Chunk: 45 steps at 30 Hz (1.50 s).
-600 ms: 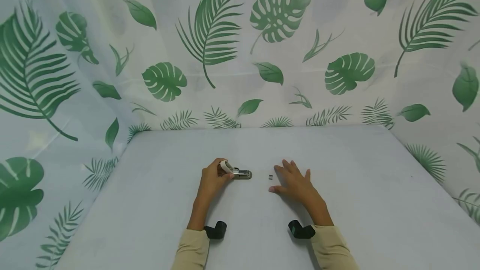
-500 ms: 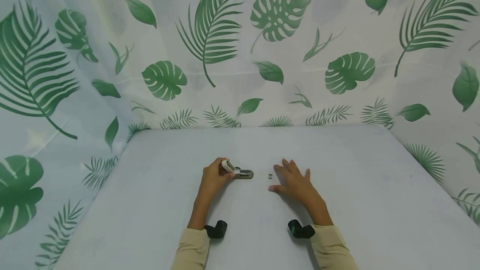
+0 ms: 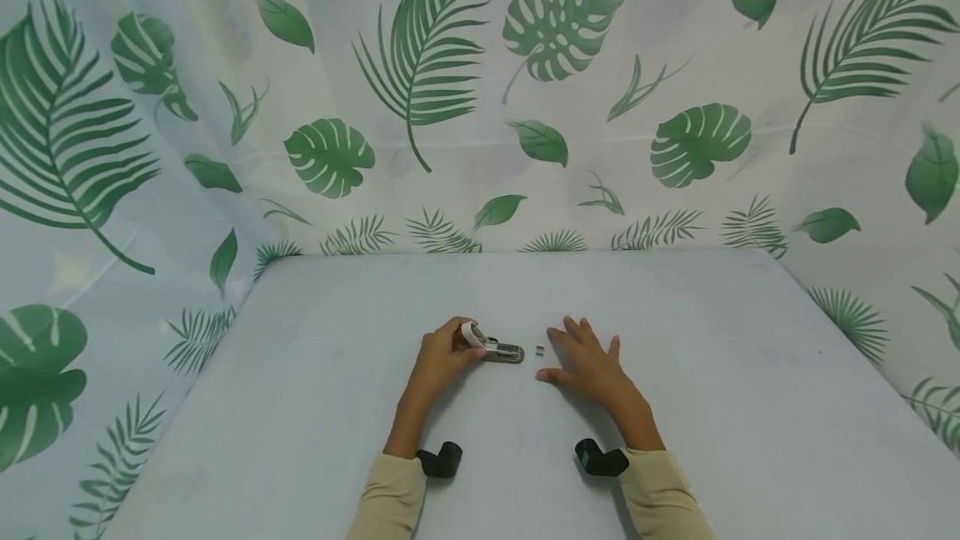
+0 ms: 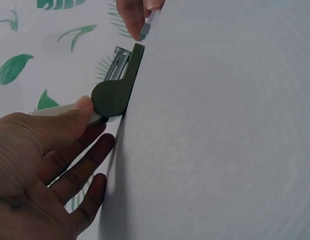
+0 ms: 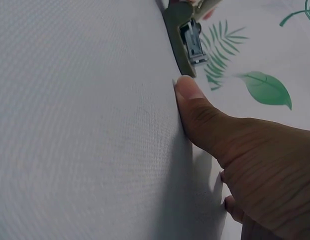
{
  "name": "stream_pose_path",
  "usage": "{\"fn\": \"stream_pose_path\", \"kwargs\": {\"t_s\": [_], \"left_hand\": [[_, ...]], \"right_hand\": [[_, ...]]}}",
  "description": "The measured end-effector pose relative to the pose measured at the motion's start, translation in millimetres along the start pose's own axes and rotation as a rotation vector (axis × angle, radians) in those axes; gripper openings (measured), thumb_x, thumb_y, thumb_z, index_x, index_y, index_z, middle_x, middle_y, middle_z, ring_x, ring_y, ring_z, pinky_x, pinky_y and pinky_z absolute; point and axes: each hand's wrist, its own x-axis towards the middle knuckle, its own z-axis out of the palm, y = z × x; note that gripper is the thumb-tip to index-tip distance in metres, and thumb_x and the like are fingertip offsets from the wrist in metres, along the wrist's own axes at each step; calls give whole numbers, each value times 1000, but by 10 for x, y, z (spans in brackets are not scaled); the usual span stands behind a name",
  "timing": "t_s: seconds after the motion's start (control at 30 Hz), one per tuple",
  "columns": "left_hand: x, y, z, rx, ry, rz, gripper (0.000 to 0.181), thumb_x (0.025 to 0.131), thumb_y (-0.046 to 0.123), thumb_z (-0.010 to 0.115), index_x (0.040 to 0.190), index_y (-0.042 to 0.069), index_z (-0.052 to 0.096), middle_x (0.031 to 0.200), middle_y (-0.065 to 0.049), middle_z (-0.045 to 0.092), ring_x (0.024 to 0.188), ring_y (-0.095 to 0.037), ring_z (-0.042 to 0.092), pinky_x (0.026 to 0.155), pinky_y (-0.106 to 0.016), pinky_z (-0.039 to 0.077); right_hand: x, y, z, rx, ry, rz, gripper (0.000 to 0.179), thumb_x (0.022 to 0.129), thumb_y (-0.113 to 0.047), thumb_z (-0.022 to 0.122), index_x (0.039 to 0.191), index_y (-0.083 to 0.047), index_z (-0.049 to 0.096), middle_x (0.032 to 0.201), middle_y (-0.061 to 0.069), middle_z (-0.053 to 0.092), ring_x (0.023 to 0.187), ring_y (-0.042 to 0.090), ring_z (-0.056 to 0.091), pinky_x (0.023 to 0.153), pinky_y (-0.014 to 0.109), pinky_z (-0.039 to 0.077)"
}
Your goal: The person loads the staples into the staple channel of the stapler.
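Note:
A small stapler [image 3: 506,352] with a dark green base [image 4: 111,98] and a pale top arm stands on the table, its top swung up and its metal staple channel [image 4: 118,65] exposed. My left hand [image 3: 444,358] pinches it at the hinge end, thumb against the side in the left wrist view. Just beyond its front tip lies a short strip of staples [image 3: 539,351]. To the right of that strip, my right hand [image 3: 591,363] rests on the table with fingers spread, thumb and forefinger on either side of the staples, not gripping them.
Both hands work on a white-covered table [image 3: 315,407]. A white curtain [image 3: 465,90] printed with green leaves closes off the back and sides. A black wrist camera [image 3: 441,461] sits on each wrist.
The left hand has slid the stapler to the right, bringing its tip close to the staples. The right hand has stayed nearly still.

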Motion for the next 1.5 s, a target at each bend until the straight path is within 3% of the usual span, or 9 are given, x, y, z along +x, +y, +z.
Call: {"fn": "stream_pose_path", "kwargs": {"t_s": [0.23,0.43,0.6,0.97,1.17,1.3,1.5], "left_hand": [[-4,23,52,2,-52,18,42,75,28,71,113,17,57,99,4,67,94,-11,61,87,-36,43],[-33,30,54,25,-93,3,43,77,33,70,114,16,57,102,3,65,101,-15,58,92,-39,40],[-43,10,63,-17,-124,21,36,78,31,69,109,15,58,99,3,65,99,-14,58,92,-36,40],[-26,-10,96,-20,-106,60,29,77,32,70,99,15,62,87,4,64,81,-10,58,78,-32,45],[-27,-1,110,-19,-113,55,29,77,32,70,99,14,62,87,4,64,81,-10,58,77,-31,45],[-29,20,111,-27,-119,57,28,78,30,70,99,14,62,86,4,63,80,-10,57,76,-31,45],[-42,36,93,-17,-126,45,29,78,31,70,101,15,62,87,4,63,81,-10,56,77,-32,44]], "right_hand": [[10,-8,-21,-5,-3,9,77,72,-54,66,133,-12,44,143,19,27,133,40,15,93,71,4],[14,3,5,9,5,7,77,72,-53,66,132,-11,44,143,19,27,133,41,14,93,71,3],[22,27,28,20,16,-5,74,73,-50,67,132,-11,45,143,21,28,132,42,14,95,69,5],[39,59,30,231,45,-83,57,77,-28,70,125,-6,50,140,27,27,132,44,12,103,58,9],[102,72,80,359,67,-21,41,78,-23,71,115,-12,57,142,22,29,135,38,9,105,54,6],[139,87,118,388,87,18,33,77,-21,71,108,-14,60,142,18,31,136,34,10,106,53,7],[161,65,159,414,143,13,26,75,-20,73,99,-14,63,138,17,39,134,35,16,106,52,9]]}}
